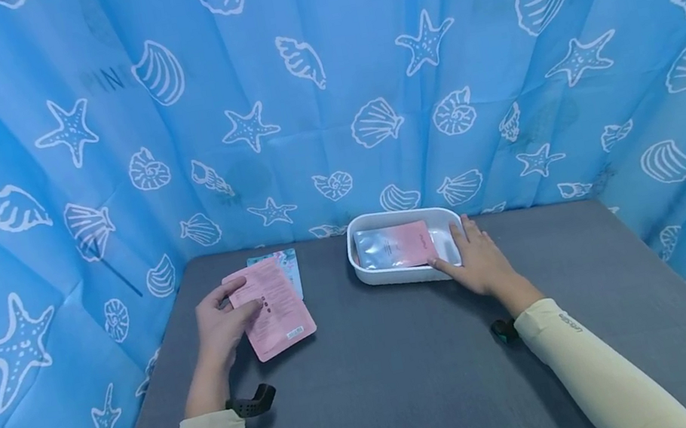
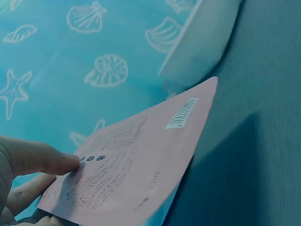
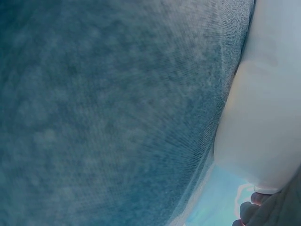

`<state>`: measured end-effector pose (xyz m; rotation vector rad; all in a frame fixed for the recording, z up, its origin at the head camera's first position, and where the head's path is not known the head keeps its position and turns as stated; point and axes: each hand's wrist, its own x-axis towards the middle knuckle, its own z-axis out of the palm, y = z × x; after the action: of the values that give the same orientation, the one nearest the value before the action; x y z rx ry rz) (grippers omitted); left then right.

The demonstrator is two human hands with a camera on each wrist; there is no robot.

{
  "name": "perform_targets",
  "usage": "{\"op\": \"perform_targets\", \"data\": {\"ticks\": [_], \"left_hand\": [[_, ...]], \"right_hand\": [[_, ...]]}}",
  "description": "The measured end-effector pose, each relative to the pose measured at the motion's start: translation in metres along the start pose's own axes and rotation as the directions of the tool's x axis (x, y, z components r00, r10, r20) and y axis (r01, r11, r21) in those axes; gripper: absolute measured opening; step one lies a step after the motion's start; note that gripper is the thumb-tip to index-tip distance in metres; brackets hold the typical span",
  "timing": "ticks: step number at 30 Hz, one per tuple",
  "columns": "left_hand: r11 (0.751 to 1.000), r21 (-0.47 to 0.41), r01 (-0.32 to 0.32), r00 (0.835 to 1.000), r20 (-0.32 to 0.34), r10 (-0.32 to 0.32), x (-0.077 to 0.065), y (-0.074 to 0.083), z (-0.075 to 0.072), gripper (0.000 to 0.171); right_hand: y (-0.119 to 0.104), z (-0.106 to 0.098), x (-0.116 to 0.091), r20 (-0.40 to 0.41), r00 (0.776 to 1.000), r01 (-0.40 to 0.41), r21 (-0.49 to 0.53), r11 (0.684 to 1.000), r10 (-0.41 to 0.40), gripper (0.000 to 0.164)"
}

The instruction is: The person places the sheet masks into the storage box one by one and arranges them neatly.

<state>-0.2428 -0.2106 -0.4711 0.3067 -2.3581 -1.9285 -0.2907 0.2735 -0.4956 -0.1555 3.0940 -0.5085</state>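
Observation:
In the head view, my left hand point(image 1: 220, 321) pinches a flat pink packet point(image 1: 278, 317) by its left edge, thumb on the printed face. Small text, dark round icons and a barcode cover that face of the packet point(image 2: 136, 155) in the left wrist view. Behind it lies a blue patterned packet point(image 1: 290, 265), partly hidden. My right hand point(image 1: 481, 262) rests at the right end of a white tub point(image 1: 396, 278), fingers spread along its rim. Inside the tub lies a pink and silvery-blue packet point(image 1: 395, 247). The right wrist view shows mostly the tub's outer wall point(image 3: 263, 117).
A grey cloth-covered table point(image 1: 388, 390) lies under everything. A blue curtain point(image 1: 322, 95) with white shells and starfish hangs along its back and sides. The tub stands near the table's back edge. Dark bands sit on both wrists.

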Motion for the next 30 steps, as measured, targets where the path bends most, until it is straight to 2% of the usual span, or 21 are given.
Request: {"op": "perform_targets", "data": {"ticks": [10,14,22,30], "left_hand": [[0.996,-0.065,-0.054,0.998,0.015,0.055,0.011,0.019,0.046,0.057],[0.990,-0.125,-0.064,0.998,0.010,0.066,0.017,0.027,0.062,0.057],[0.958,-0.273,-0.087,0.996,-0.012,0.087,0.025,0.042,0.099,0.062],[0.908,-0.413,-0.077,0.997,-0.049,0.062,0.028,0.049,0.130,0.064]], "right_hand": [[0.000,0.000,-0.002,0.005,1.000,-0.011,0.006,1.000,0.011,0.112],[-0.001,-0.002,-0.003,0.011,1.000,-0.011,0.012,1.000,0.011,0.112],[0.000,-0.002,-0.001,0.007,1.000,-0.016,0.008,1.000,0.016,0.114],[-0.001,-0.002,-0.002,0.007,1.000,-0.004,0.015,1.000,0.004,0.112]]}}
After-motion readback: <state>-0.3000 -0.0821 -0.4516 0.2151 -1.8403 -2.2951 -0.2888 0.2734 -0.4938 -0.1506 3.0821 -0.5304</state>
